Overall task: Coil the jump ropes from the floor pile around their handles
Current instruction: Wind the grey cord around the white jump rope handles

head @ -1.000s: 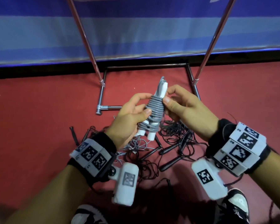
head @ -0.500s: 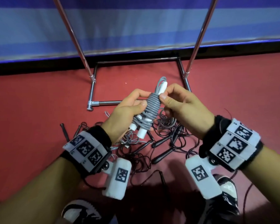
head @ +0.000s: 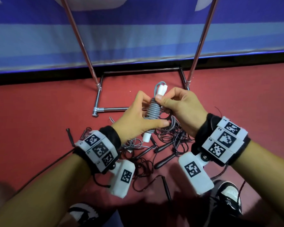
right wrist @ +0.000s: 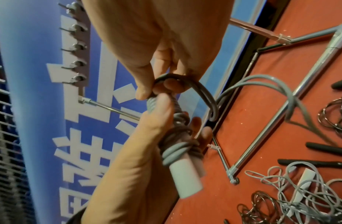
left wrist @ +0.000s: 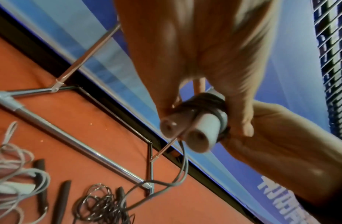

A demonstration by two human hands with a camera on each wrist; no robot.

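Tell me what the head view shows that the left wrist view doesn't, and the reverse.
Head only: both wristbands with markers, shoes, and the right hand pinching the rope near the top of the coil.
Left wrist only: the hollow butt ends of the two white handles, and a loose grey tail hanging from them.
Both: the left hand gripping the grey coil, the metal frame, black ropes on the red floor.

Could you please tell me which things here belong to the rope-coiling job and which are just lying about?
Part of the job:
- grey jump rope, coiled round its white handles
- left hand gripping the bundle
- right hand pinching the rope's free end
- floor pile of loose ropes

Just lying about:
- metal stand frame
- blue banner
- sneakers
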